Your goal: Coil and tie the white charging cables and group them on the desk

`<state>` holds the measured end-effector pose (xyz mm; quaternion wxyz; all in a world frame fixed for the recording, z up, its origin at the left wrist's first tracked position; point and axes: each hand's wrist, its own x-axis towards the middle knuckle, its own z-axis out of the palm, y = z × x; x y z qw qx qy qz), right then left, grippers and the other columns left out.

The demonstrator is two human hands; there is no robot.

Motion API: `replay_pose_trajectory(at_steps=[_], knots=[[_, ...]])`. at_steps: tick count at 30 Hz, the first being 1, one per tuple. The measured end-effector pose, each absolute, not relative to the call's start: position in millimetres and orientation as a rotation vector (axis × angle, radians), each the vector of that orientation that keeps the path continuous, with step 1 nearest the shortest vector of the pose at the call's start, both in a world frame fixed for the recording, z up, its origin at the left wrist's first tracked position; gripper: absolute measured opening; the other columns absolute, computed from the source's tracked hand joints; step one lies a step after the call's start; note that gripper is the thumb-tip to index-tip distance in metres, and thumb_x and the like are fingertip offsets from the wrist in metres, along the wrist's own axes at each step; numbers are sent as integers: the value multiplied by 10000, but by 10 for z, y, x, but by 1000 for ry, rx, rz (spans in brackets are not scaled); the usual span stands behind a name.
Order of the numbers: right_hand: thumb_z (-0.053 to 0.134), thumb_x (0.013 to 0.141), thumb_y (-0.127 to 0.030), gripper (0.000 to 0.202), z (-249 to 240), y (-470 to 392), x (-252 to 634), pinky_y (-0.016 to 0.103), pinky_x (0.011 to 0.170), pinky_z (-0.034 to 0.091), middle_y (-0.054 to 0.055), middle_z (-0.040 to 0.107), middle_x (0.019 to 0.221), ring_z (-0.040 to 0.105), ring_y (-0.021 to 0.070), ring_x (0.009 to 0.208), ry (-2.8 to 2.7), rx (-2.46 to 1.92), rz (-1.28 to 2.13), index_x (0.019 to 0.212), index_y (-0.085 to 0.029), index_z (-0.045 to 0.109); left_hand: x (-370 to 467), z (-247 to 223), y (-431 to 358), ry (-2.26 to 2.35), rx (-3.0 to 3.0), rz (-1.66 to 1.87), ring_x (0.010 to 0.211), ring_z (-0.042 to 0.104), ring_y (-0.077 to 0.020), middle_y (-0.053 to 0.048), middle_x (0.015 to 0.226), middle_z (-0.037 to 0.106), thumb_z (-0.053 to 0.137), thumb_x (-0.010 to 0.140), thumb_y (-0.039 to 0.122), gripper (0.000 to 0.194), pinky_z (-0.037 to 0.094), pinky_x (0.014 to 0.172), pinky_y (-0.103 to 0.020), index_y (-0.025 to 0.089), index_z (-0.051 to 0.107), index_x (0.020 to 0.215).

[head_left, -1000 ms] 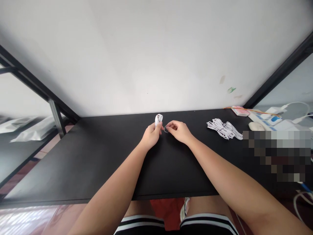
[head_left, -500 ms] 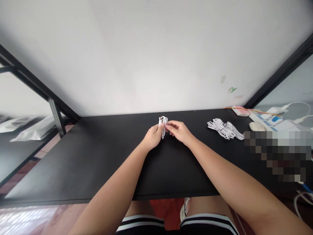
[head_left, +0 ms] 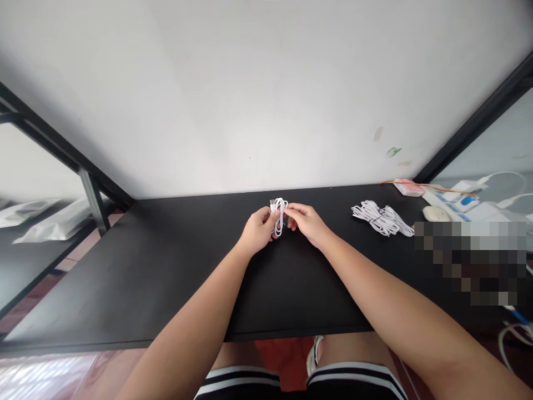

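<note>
A small coil of white cable (head_left: 280, 214) with a metal USB plug at its upper left is held over the middle of the black table (head_left: 175, 266). My left hand (head_left: 259, 230) pinches the coil from the left, thumb across its front. From the right, the thumb and index finger of my right hand (head_left: 306, 221) are pressed together at the coil's right edge. A thin dark strand shows faintly between the hands, and its ends are too small to make out.
Bundled white cables (head_left: 382, 218) lie to the right. Beyond them are a white mouse (head_left: 436, 214), a pink-and-white box (head_left: 408, 188) and a power strip (head_left: 447, 204) with chargers. Plastic bags (head_left: 58, 221) lie on a surface at the left. A pale wall rises behind.
The coil has turned a little and its loops show wider. My right hand has shifted slightly right, away from the coil's middle, while my left hand keeps its hold.
</note>
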<state>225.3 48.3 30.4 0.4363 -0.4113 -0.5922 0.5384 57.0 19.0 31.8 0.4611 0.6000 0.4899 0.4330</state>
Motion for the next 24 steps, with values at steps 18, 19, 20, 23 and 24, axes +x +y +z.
replay_pose_trajectory(at_steps=[18, 19, 20, 23, 24], knots=[[624, 876, -439, 243, 238, 491, 2269, 292, 591, 501, 35, 737, 849, 588, 143, 598, -1732, -1162, 806, 931, -224, 724, 578, 280, 227, 1310, 1496, 1162, 560, 581, -110, -16, 717, 652, 576, 863, 360, 187, 447, 486, -208, 175, 604, 866], [626, 875, -452, 253, 247, 486, 2267, 294, 590, 502, 36, 741, 850, 588, 143, 591, -1723, -1176, 789, 928, -226, 728, 581, 285, 225, 1319, 1496, 1161, 535, 566, -108, -9, 692, 638, 557, 871, 362, 189, 441, 474, -209, 178, 591, 847], [627, 873, -462, 261, 252, 484, 2265, 296, 593, 508, 36, 743, 853, 592, 145, 590, -1712, -1186, 777, 927, -229, 732, 585, 290, 225, 1323, 1491, 1158, 517, 553, -108, -4, 673, 624, 541, 878, 368, 196, 436, 463, -211, 180, 580, 833], [631, 866, -489, 284, 246, 499, 2271, 304, 616, 532, 37, 749, 868, 612, 153, 608, -1663, -1210, 749, 930, -235, 742, 594, 316, 228, 1324, 1440, 1173, 503, 540, -113, -1, 651, 595, 491, 891, 368, 226, 447, 466, -222, 182, 557, 783], [636, 860, -499, 293, 241, 511, 2278, 306, 621, 538, 38, 751, 870, 619, 156, 612, -1640, -1222, 742, 928, -236, 744, 595, 326, 230, 1310, 1417, 1178, 510, 544, -117, -7, 655, 596, 473, 892, 360, 235, 458, 479, -229, 179, 559, 767]])
